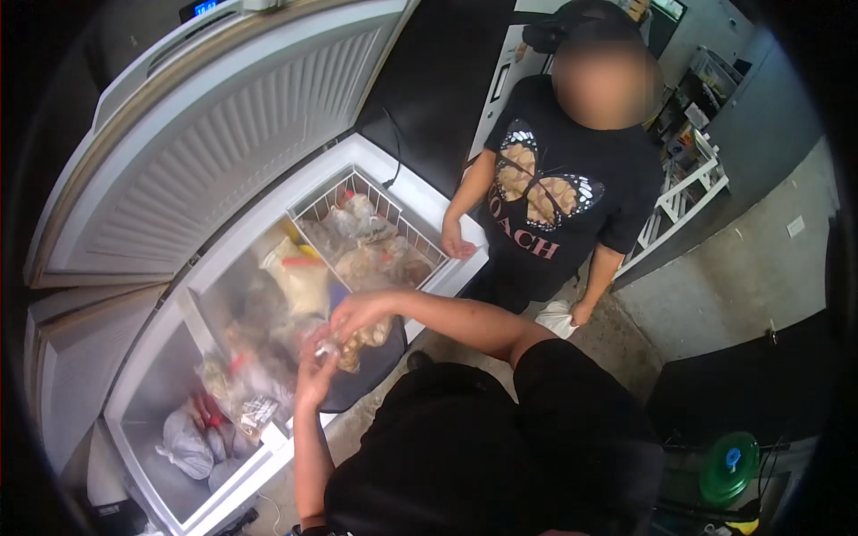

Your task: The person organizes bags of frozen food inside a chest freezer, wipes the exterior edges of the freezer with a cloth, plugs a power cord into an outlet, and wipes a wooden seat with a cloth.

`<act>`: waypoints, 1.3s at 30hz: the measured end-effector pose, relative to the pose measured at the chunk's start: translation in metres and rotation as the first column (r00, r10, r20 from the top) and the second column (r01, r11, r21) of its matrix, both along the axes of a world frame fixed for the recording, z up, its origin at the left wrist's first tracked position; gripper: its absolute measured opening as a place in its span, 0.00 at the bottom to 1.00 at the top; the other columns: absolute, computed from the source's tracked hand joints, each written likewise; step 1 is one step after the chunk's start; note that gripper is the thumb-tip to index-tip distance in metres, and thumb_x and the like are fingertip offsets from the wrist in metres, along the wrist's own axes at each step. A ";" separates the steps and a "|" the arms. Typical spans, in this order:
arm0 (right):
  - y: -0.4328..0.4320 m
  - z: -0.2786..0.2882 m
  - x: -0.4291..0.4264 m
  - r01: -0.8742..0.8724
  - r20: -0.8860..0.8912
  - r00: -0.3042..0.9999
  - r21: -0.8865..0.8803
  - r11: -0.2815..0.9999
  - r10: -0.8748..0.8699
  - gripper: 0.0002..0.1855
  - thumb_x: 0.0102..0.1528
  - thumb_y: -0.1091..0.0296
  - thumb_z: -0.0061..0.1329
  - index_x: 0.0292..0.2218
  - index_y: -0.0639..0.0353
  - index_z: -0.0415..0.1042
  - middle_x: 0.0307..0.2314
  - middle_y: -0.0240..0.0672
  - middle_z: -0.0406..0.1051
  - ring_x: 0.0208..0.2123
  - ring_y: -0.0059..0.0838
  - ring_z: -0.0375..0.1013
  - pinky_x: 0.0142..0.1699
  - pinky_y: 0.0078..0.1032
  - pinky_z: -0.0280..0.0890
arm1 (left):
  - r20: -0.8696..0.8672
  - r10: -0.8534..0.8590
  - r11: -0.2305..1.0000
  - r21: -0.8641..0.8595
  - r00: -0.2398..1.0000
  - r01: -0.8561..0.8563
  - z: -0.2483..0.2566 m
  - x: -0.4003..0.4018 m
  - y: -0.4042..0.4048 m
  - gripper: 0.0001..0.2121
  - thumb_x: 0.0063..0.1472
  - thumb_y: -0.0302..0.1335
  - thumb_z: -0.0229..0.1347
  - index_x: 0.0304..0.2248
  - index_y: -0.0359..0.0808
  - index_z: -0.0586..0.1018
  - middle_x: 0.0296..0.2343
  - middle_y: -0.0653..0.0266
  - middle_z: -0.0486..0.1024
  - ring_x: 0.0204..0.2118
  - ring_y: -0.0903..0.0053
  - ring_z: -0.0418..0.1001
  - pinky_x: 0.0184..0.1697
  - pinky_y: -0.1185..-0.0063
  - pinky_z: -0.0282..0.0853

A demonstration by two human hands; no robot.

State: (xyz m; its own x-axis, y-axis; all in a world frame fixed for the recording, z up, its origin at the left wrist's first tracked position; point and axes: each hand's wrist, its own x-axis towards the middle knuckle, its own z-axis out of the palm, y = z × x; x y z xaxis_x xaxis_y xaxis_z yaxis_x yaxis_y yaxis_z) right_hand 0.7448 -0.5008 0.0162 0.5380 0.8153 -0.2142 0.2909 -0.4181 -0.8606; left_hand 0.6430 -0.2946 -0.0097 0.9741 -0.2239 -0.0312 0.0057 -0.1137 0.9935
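Observation:
Both my hands are over an open chest freezer [221, 489]. My left hand [318, 365] grips the gathered top of a clear plastic bag [365, 343] holding round tan food pieces. My right hand [362, 315] is at the same bag top, its fingers close to the left ones. Which fingers pinch the plastic is too blurred to tell. A dark cloth or bag [369, 385] hangs over the front rim below the food bag. Behind my hands sits a large bag of pale yellowish food [301, 285], with a red strip across its top.
The freezer's ribbed lid [234, 127] stands raised. A white wire basket [402, 221] holds several bagged foods. Grey-white plastic bags [188, 442] lie in the left compartment, under cold mist. Another person [543, 181] stands at the right end, one hand on the rim, the other holding a white bag [556, 318].

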 end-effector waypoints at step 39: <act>-0.034 -0.014 -0.017 0.739 -0.860 0.454 0.218 0.637 -0.234 0.20 0.55 0.71 0.51 0.48 0.65 0.63 0.42 0.35 0.69 0.45 0.26 0.70 0.49 0.26 0.66 | -0.571 0.025 0.717 -0.561 0.820 -0.413 -0.020 0.017 -0.025 0.32 0.57 0.18 0.52 0.57 0.43 0.50 0.46 0.62 0.65 0.45 0.70 0.70 0.42 0.69 0.71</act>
